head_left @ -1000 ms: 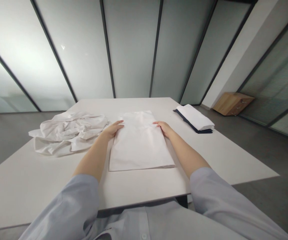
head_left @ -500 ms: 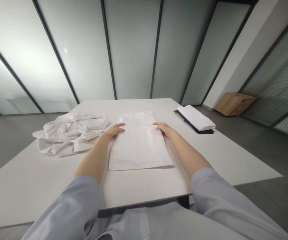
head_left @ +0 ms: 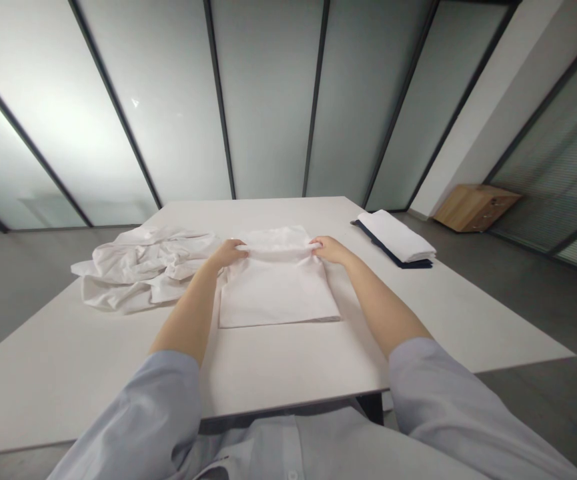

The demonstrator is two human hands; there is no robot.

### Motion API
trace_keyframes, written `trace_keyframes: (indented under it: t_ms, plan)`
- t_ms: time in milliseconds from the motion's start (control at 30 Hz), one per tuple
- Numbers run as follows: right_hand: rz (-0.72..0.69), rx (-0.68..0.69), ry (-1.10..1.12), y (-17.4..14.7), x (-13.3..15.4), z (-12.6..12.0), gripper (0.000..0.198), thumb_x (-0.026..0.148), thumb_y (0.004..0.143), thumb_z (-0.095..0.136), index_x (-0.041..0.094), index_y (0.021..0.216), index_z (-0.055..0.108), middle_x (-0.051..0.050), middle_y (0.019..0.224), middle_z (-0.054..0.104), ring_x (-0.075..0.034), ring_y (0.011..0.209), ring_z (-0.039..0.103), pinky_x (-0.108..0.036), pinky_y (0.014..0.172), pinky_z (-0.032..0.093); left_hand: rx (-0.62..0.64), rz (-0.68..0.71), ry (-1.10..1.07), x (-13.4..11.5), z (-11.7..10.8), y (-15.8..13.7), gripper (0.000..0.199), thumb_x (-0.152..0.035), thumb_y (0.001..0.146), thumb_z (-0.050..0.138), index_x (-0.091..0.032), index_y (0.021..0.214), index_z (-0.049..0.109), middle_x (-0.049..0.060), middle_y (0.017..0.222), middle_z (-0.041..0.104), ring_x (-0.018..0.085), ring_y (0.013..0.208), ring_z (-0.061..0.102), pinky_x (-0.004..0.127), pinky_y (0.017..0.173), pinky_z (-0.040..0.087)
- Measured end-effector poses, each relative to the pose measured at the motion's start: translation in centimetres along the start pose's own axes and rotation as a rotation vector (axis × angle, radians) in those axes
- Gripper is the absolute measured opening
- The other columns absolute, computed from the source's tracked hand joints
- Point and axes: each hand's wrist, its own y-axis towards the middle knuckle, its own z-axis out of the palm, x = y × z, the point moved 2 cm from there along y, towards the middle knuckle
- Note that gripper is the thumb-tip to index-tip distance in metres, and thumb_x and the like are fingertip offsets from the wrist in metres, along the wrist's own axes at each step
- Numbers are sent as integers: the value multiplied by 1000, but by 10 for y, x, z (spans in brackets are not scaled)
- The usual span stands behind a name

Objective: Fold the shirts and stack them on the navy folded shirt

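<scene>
White cloth in the pinched grip of left hand and right hand, layers unclear.

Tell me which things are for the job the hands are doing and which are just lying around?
Seem part of the job:
left hand and right hand, both pinching
flat white cloth
white table underneath

Seem just lying about:
crumpled white cloth
folded white cloth, on navy cloth
wooden cabinet

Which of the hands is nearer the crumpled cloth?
Left. The left hand is just right of the crumpled cloth, pinching the left side of the middle cloth; the right hand is farther off, pinching the middle cloth's right side.
</scene>
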Motion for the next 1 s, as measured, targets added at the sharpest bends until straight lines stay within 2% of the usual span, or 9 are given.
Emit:
trace_keyframes:
  t_ms: [100, 167, 300, 400, 567, 667, 833, 900, 1000]
  plan:
    - [-147, -113, -119, -2, 11, -9, 18, 13, 65, 68, 20, 81, 73, -9, 99, 67, -26, 99, 57, -35, 93, 41, -130, 195, 287, -17, -14, -1, 24, -29, 62, 68, -20, 84, 73, 10, 113, 64, 35, 128, 42, 45, 108, 32]
    - [-228, -158, -139, -6, 18, -17, 14, 16, 66, 67, 20, 79, 71, -9, 106, 65, -26, 104, 54, -35, 95, 39, -189, 278, 390, -30, -21, -4, 25, -28, 64, 66, -21, 86, 73, 9, 126, 58, 35, 136, 31, 48, 113, 22]
    - [-226, -131, -9, -15, 30, -37, 11, 22, 71, 57, 20, 77, 66, -2, 79, 64, -20, 80, 55, -29, 74, 42, -57, 298, 425, -53, -33, -8, 30, -29, 70, 56, -18, 94, 70, 9, 102, 67, 30, 109, 57, 42, 100, 39]
    - [-238, -173, 88, -17, 43, -53, 8, 25, 69, 53, 20, 66, 58, 1, 63, 54, -17, 67, 49, -27, 62, 35, 35, 321, 431, -69, -46, -3, 29, -33, 73, 51, -16, 88, 69, 6, 85, 68, 25, 86, 63, 32, 83, 47]
    - [-258, -242, 72, 8, 64, -65, 9, 25, 68, 50, 19, 63, 52, 1, 62, 51, -16, 67, 47, -26, 60, 32, 102, 273, 539, -92, -68, 26, 24, -31, 70, 55, -17, 82, 69, 4, 87, 68, 24, 90, 62, 28, 82, 45]
    - [-257, -336, -23, 32, 73, -73, 8, 24, 71, 50, 19, 70, 56, -1, 69, 57, -18, 71, 49, -27, 64, 36, -34, 242, 631, -109, -78, 45, 29, -29, 72, 55, -15, 94, 68, 7, 98, 67, 28, 100, 60, 33, 90, 42]
    - [-353, -530, -201, 46, 78, -90, 20, 23, 78, 50, 19, 94, 60, -9, 95, 65, -26, 92, 55, -35, 82, 40, -409, 367, 674, -130, -81, 44, 38, -21, 84, 42, -13, 118, 56, 15, 120, 58, 31, 119, 48, 47, 103, 31]
    - [-405, -533, -270, 37, 72, -85, 26, 20, 78, 50, 18, 102, 60, -12, 107, 63, -29, 103, 54, -39, 89, 38, -451, 413, 669, -125, -71, 33, 37, -17, 83, 42, -13, 118, 54, 16, 122, 55, 31, 123, 44, 49, 104, 27]
    - [-449, -440, -340, 12, 51, -59, 37, 16, 72, 54, 18, 109, 59, -14, 121, 60, -32, 117, 48, -42, 98, 35, -378, 444, 670, -102, -39, 11, 35, -14, 78, 47, -15, 112, 56, 15, 125, 55, 31, 128, 39, 47, 107, 25]
